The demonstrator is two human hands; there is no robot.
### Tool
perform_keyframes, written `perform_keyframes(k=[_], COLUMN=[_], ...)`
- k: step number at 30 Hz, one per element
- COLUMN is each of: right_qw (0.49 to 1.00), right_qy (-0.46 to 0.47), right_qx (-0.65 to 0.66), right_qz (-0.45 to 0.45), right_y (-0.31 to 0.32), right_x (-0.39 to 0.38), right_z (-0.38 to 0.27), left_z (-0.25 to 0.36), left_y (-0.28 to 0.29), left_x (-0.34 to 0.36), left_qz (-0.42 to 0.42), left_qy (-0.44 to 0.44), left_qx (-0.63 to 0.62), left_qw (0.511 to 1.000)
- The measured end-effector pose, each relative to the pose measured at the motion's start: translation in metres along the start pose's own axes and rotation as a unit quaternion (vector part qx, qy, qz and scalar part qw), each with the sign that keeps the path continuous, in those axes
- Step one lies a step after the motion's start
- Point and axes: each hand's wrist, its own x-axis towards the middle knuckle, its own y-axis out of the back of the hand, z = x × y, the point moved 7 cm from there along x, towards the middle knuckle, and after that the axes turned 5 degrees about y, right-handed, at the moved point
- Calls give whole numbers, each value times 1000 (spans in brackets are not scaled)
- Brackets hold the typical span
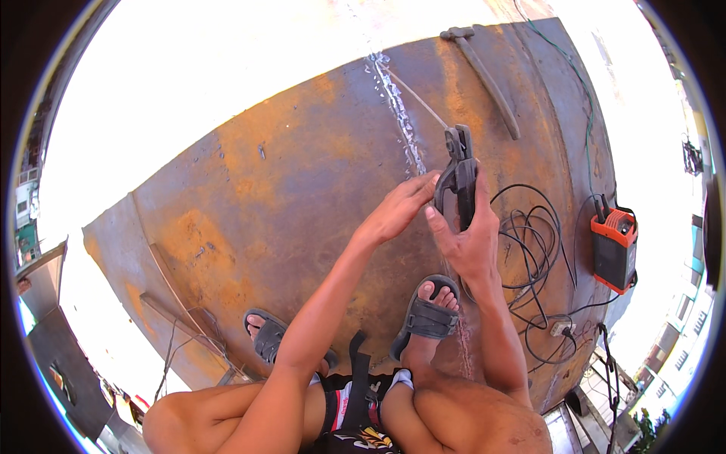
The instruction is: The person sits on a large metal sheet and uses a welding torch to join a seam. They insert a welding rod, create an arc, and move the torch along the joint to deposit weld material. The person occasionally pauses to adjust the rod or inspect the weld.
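The right hand (470,244) grasps a black holder (465,181), its fingers wrapped around the body and its thumb along the near side. The holder sits right of the middle of a rusty, curved plate (302,166), raised in front of the person's right foot. A thin rod (416,97) juts from its far end, slanting away and to the left; its tip is at the far part of a rough, pale seam (398,110), though contact cannot be told.

The left hand (393,212) is loose, fingers stretched toward the holder's left side and not closed around it; whether the fingertips touch it is unclear.

Beyond the holder, to the right, a hammer (490,87) lies on the plate, head away from the person. Black cable (522,223) lies in loops right of the right hand, near an orange and black box (614,253). Dark sandals (432,319) cover the person's feet.
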Motion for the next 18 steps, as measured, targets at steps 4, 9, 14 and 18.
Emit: perform_keyframes(k=[4,9,14,18], right_qw=[957,996,1000,999], right_qy=[-126,44,-6,37], right_qx=[253,28,18,6], right_qz=[57,72,-1,16], right_y=[12,20,-4,-9], right_x=[6,23,23,25], right_z=[6,-5,-11,-14], left_z=[-9,-13,-10,-14], left_y=[-1,-5,-1,0], left_x=[-2,0,-1,-2], left_qz=[14,18,21,26], left_qy=[66,61,4,6], left_qx=[37,21,22,-21], left_qw=[997,998,1000,999])
